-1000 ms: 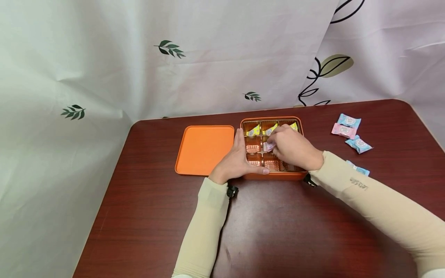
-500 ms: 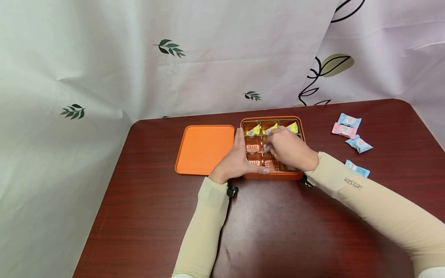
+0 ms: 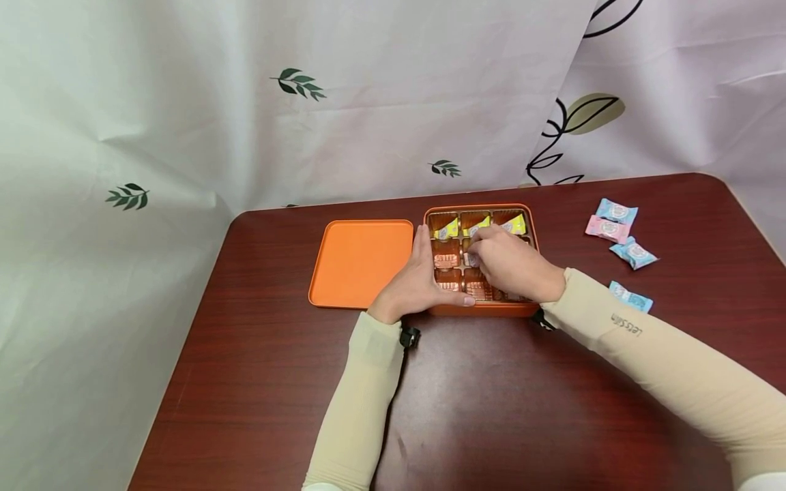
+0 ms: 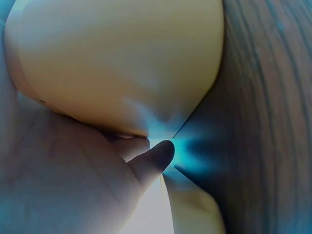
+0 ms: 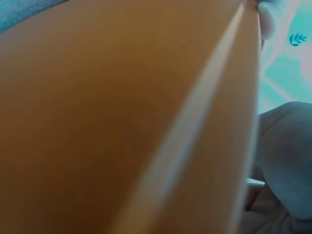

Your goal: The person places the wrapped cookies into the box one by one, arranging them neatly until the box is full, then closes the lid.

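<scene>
An orange box (image 3: 479, 310) with several small cells stands open at mid-table. Three yellow wrapped candies (image 3: 447, 230) lie in its far row. My left hand (image 3: 420, 276) braces the box: straight fingers lie along its left wall and the thumb runs along the front edge. My right hand (image 3: 480, 251) reaches into the box, and its curled fingers pinch a pink candy (image 3: 471, 260) over the middle cell. The hand hides most of that candy. Each wrist view is filled by the blurred orange box wall (image 4: 122, 63) (image 5: 122, 122).
The orange lid (image 3: 362, 262) lies flat just left of the box. On the table's right side lie loose candies: a blue one (image 3: 617, 211), a pink one (image 3: 608, 229), and two more blue ones (image 3: 634, 253) (image 3: 630, 297). A leaf-print curtain hangs behind.
My right hand has shifted slightly left and down into the box, so less of the pink candy shows. The left hand and the box have not moved.
</scene>
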### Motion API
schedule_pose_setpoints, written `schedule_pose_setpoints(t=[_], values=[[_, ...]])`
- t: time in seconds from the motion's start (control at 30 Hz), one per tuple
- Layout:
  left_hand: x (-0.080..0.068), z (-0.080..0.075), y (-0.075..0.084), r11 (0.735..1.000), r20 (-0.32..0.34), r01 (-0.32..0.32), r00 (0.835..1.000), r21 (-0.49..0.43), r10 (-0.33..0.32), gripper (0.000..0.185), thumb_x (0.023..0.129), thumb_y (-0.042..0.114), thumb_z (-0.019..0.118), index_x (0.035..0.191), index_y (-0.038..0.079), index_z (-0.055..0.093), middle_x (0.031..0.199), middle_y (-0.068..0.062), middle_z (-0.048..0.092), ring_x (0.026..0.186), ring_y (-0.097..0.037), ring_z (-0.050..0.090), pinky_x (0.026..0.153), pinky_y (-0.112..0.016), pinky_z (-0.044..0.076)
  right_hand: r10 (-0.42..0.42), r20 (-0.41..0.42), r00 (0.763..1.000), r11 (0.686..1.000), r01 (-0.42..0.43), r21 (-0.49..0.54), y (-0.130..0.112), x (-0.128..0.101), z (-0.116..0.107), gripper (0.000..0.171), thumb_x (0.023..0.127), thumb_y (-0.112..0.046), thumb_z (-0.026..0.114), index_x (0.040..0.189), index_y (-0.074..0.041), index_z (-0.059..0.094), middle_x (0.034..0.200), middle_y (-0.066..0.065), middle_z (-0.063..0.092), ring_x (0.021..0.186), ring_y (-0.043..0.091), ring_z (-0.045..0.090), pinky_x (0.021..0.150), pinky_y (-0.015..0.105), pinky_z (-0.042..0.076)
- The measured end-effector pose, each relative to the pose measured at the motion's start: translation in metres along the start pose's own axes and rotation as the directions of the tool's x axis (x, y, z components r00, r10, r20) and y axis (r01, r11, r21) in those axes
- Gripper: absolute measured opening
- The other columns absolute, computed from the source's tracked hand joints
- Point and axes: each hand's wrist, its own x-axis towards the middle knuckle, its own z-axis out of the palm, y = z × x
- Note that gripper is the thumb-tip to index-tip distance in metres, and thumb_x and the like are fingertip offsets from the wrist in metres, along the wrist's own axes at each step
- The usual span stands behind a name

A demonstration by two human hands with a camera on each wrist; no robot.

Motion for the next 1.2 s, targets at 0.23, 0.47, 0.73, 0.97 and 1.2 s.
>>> schedule_pose_setpoints(t=[0.23,0.47,0.73,0.97,1.2], values=[[-0.001,-0.001,0.001,1.000,0.003,0.006,1.000,0.004,-0.006,0.147,0.071,0.059,0.085,0.156,0.014,-0.026,0.165,-0.007,-0.026,0.152,-0.017,-0.010,0.119,-0.039,0.024,0.038,0.011,0.999,0.999,-0.038,-0.002,0.000,0.000,-0.002,0.012,0.091,0.001,0.069,0.100,0.006,0.075,0.094,0.014,0.069,0.089,0.030,0.068,0.080,0.047,0.056],[0.000,-0.001,0.001,1.000,-0.011,0.012,1.000,-0.006,-0.012,0.150,0.069,0.060,0.087,0.156,0.016,-0.027,0.165,-0.005,-0.026,0.152,-0.018,-0.009,0.119,-0.040,0.025,0.068,0.010,0.998,0.997,-0.069,0.026,-0.001,0.001,-0.005,0.015,0.088,0.003,0.069,0.103,0.003,0.074,0.100,0.015,0.072,0.093,0.031,0.069,0.084,0.049,0.054],[-0.001,-0.001,0.001,1.000,0.000,0.014,1.000,0.008,-0.014,0.148,0.070,0.061,0.085,0.156,0.015,-0.027,0.165,-0.006,-0.026,0.152,-0.018,-0.009,0.118,-0.041,0.026,0.084,0.022,0.996,0.996,-0.085,0.039,0.001,-0.002,-0.010,0.026,0.083,0.008,0.065,0.106,0.001,0.075,0.108,0.015,0.071,0.102,0.034,0.064,0.090,0.049,0.051],[-0.001,-0.001,0.001,1.000,-0.003,0.015,1.000,-0.003,-0.015,0.148,0.071,0.060,0.086,0.155,0.017,-0.028,0.165,-0.005,-0.026,0.153,-0.021,-0.006,0.118,-0.042,0.027,0.076,-0.010,0.997,0.996,-0.076,0.054,0.004,-0.004,-0.013,0.024,0.083,0.006,0.067,0.105,0.001,0.074,0.104,0.016,0.071,0.096,0.032,0.063,0.085,0.047,0.051],[-0.001,0.000,0.002,1.000,-0.008,0.016,1.000,0.002,-0.016,0.148,0.070,0.058,0.087,0.155,0.018,-0.028,0.165,-0.006,-0.026,0.153,-0.021,-0.006,0.118,-0.042,0.027,0.101,-0.032,0.994,0.995,-0.100,0.020,0.006,-0.009,-0.018,0.030,0.086,-0.001,0.070,0.116,0.005,0.069,0.108,0.020,0.069,0.100,0.035,0.063,0.089,0.050,0.051]])
